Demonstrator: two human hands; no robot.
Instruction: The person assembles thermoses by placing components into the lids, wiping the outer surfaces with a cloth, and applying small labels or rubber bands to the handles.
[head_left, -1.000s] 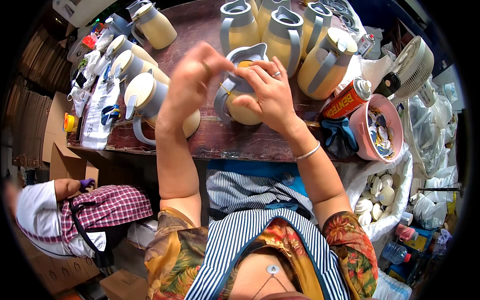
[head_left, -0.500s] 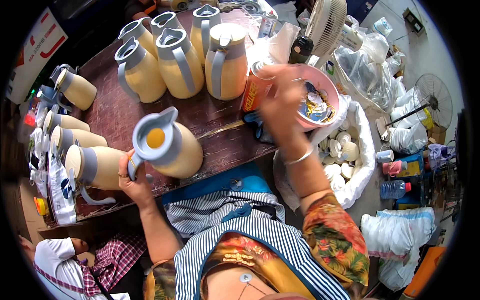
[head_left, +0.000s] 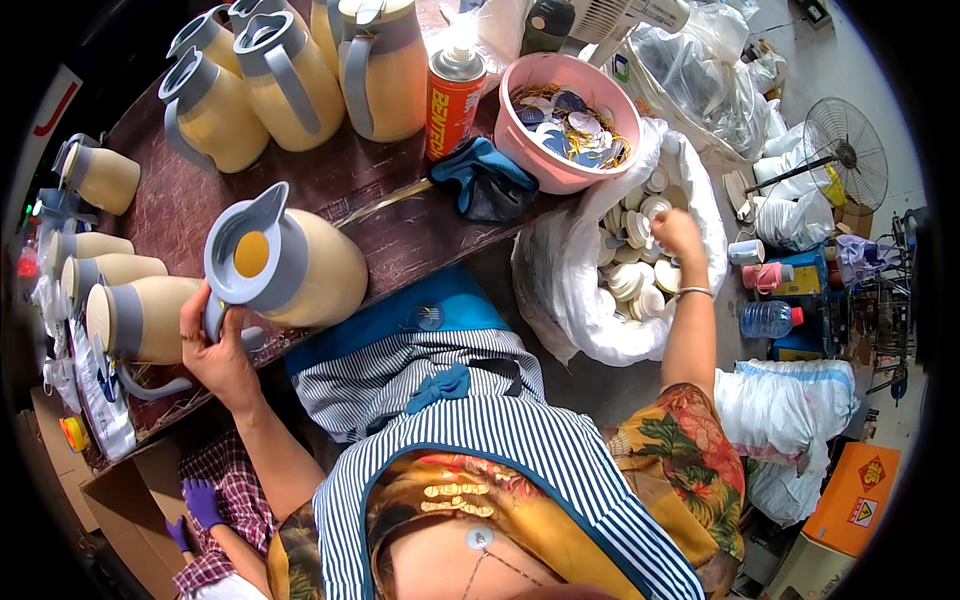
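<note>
On the near edge of the table, a cream jug (head_left: 325, 268) with a grey collar and spout stands tilted toward me. Its round top opening shows yellow-orange. My left hand (head_left: 222, 355) is closed around the jug's grey handle. At the right, a white sack (head_left: 703, 170) holds many off-white round lids (head_left: 628, 280). My right hand (head_left: 680, 237) reaches into the sack with its fingers drawn together at the lids. Whatever lies in those fingers is hidden.
Several upright jugs (head_left: 290, 95) stand at the table's back, others (head_left: 160, 320) lie at the left. An orange spray can (head_left: 452, 110), a dark blue glove (head_left: 485, 180) and a pink basin (head_left: 550, 175) of discs line the right edge. A gloved person (head_left: 205, 500) is at lower left.
My right hand has moved from above the spray can and basin, right and down into the sack of lids. The left hand still holds the jug handle. The view has shifted right.
</note>
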